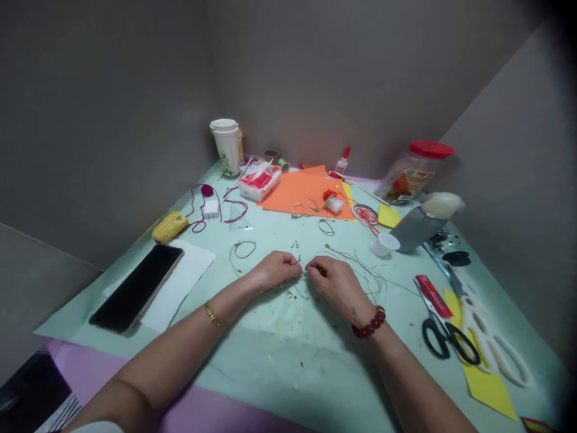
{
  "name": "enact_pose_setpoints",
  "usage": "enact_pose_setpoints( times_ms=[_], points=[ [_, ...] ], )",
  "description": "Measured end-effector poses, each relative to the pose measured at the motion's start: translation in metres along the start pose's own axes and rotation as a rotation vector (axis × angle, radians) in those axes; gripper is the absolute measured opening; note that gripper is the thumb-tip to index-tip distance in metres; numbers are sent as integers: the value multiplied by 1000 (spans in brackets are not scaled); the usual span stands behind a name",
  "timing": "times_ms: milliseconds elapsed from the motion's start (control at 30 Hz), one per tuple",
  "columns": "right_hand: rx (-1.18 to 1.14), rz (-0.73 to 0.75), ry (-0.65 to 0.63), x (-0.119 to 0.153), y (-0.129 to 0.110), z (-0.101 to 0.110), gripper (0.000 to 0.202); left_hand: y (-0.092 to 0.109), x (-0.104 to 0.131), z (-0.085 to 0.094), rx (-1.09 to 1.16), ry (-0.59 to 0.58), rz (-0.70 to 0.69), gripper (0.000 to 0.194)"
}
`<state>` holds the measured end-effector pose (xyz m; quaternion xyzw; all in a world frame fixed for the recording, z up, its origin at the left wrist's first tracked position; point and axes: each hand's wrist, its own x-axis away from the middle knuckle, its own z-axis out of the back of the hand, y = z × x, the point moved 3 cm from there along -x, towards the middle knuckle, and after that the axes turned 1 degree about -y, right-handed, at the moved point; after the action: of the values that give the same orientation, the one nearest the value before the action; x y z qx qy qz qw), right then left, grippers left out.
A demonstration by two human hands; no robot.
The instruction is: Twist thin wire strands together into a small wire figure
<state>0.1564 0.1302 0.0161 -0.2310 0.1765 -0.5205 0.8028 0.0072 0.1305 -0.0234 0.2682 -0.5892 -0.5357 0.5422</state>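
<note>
My left hand (280, 269) and my right hand (334, 281) face each other just above the middle of the table, fingertips almost meeting. Both are closed in a pinch on a thin greenish cord (305, 296), whose loop shows faintly beneath them; the gripped part is mostly hidden by the fingers. More thin greenish cord (376, 278) spreads loosely to the right of my right hand. A looped cord (246, 242) lies beyond my left wrist. Small cord bracelets (326, 227) rest farther back. Tiny scraps are scattered under my hands.
Black-handled scissors (444, 334), white-handled scissors (491, 343) and a red lighter (434, 296) lie at right. Behind them stand a grey bottle (417, 225) and a red-lidded jar (410, 174). A phone (137, 288) lies left. Orange paper (293, 191) and a white cup (228, 150) are at the back.
</note>
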Motion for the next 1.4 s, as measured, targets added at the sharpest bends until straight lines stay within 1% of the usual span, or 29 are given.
enact_pose_setpoints(
  times_ms=[100,200,267,433,567,733,833,967,1033,1133,1233,1400],
  points=[
    [-81,-52,57,0,1,-3,24,0,0,0,-4,4,-1,16],
    [-169,-85,129,-1,4,-7,18,0,0,-1,9,-7,-6,15],
    [-235,-112,152,0,7,-11,15,0,0,-1,22,-11,-9,15],
    [-375,-187,161,2,14,-15,18,2,1,-1,23,-2,4,16],
    [-469,-225,158,4,15,-12,13,2,2,0,24,1,-3,18],
    [-539,-244,157,7,10,-11,8,2,2,0,13,3,-6,17],
    [-481,-212,183,8,7,-10,8,1,2,0,-4,9,-16,17],
    [-274,-133,246,8,3,-11,10,-1,-1,0,-5,2,-26,16],
    [-198,-96,254,8,1,-14,11,-2,-2,0,0,-1,-22,16],
    [-117,-42,269,9,0,-17,13,-3,-2,0,9,-3,-14,14],
    [-37,14,310,11,-2,-19,14,-3,-1,0,24,-2,-9,14],
    [66,59,337,15,-5,-20,16,0,1,0,21,-2,-9,13]
  ],
)
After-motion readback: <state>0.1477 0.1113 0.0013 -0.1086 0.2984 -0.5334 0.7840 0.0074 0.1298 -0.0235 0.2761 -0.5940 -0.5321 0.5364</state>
